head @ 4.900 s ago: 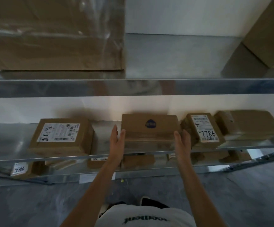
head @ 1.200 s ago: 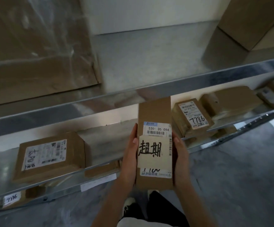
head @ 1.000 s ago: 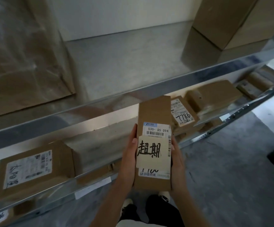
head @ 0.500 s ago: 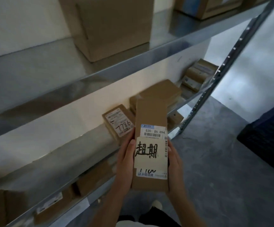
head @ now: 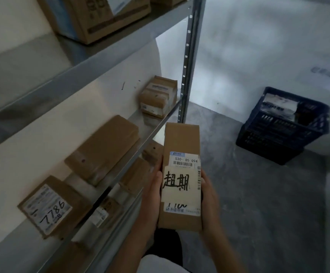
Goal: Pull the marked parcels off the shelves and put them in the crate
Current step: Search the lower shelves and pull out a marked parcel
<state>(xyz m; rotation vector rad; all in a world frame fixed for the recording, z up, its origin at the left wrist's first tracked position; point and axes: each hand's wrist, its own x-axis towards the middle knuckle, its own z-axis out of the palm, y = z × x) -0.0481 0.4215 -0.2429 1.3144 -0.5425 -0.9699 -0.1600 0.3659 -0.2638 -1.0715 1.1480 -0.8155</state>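
A long brown parcel [head: 180, 140] with a white label and black handwritten characters is held upright in front of me, clear of the shelves. My left hand [head: 152, 196] grips its left side and my right hand [head: 208, 196] grips its right side. A dark blue slatted crate [head: 278, 133] stands on the floor at the right, well beyond the parcel, with a white-labelled package inside it.
A metal shelf unit [head: 109, 50] runs along the left, its upright post [head: 187, 62] near the middle. The middle shelf carries a parcel marked 7786 [head: 51, 207], a plain flat parcel [head: 105, 146] and a small stack [head: 158, 95]. Grey concrete floor [head: 258, 203] lies between me and the crate.
The view has swung right away from the shelf face, bringing the blue crate fully into view. Both hands keep the same hold on the marked parcel.
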